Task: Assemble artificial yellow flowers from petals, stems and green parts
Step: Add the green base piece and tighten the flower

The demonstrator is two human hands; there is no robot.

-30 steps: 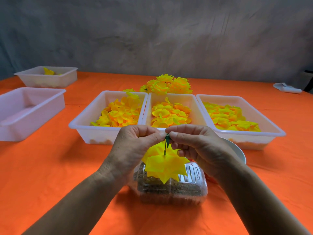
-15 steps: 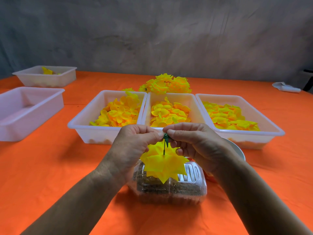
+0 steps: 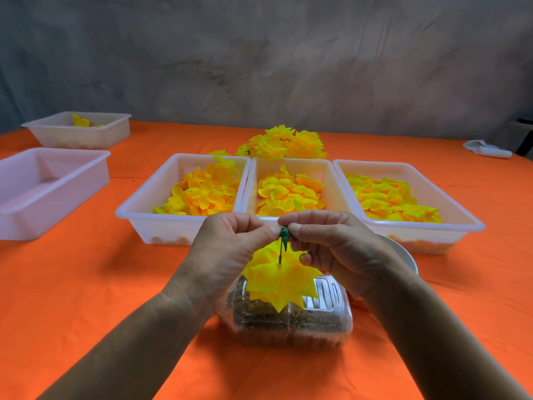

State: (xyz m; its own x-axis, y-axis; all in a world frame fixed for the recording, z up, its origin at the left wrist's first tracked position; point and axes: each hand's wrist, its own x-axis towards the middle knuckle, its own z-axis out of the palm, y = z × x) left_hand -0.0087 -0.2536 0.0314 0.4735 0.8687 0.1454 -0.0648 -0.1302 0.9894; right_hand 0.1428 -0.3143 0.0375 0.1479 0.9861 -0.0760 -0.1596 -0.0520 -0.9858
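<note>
Axis: thin green plastic stem held near vertical, yellow pointed fabric petals hanging at its lower end.
Place: frame centre, above clear plastic box.
Cap: small green plastic calyx pinched by left hand and right hand.

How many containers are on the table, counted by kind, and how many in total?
White trays with yellow petals: 4
White tray, empty: 1
Clear plastic box: 1
White bowl, mostly hidden behind the right hand: 1
Total: 7
</note>
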